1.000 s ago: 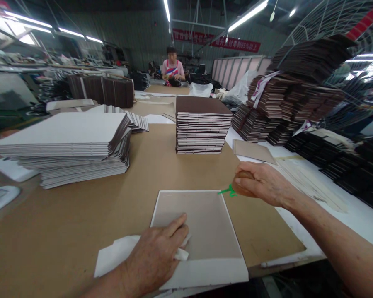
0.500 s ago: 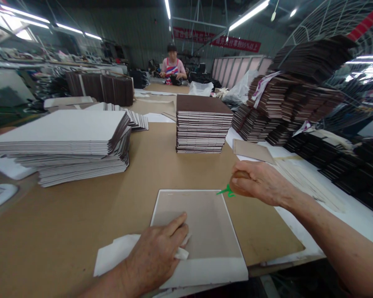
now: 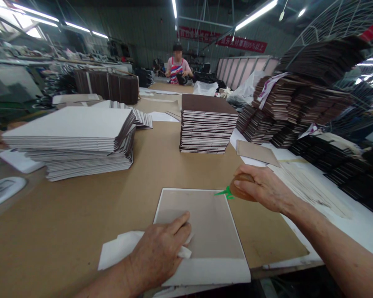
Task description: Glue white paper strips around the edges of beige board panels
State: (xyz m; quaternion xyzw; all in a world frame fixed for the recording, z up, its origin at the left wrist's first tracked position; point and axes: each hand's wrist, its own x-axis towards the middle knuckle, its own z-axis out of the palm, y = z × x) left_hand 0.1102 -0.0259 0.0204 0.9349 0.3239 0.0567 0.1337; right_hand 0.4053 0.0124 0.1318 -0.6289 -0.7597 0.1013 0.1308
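A flat panel (image 3: 209,223) with a grey-beige face and pale edges lies on the brown board in front of me. My left hand (image 3: 161,250) rests on its left side, fingers pressed down, with a crumpled white cloth or paper (image 3: 119,248) caught under and between them. In my right hand (image 3: 262,186) is an amber squeeze bottle (image 3: 244,188), tilted to the left. Its green nozzle (image 3: 223,192) points at the panel's far right corner, the tip just over or touching the surface; which of the two I cannot tell.
A neat stack of dark brown-topped panels (image 3: 208,128) stands beyond the panel. To the left is a large stack of white panels (image 3: 71,132). Bundled brown pieces (image 3: 286,99) and black stacks (image 3: 357,174) line the right. A person (image 3: 178,68) sits at the far end.
The bottle's nozzle has shifted slightly left along the panel's far edge, and more of the bottle shows. My left hand stays put on the panel. The whole view has swung a little.
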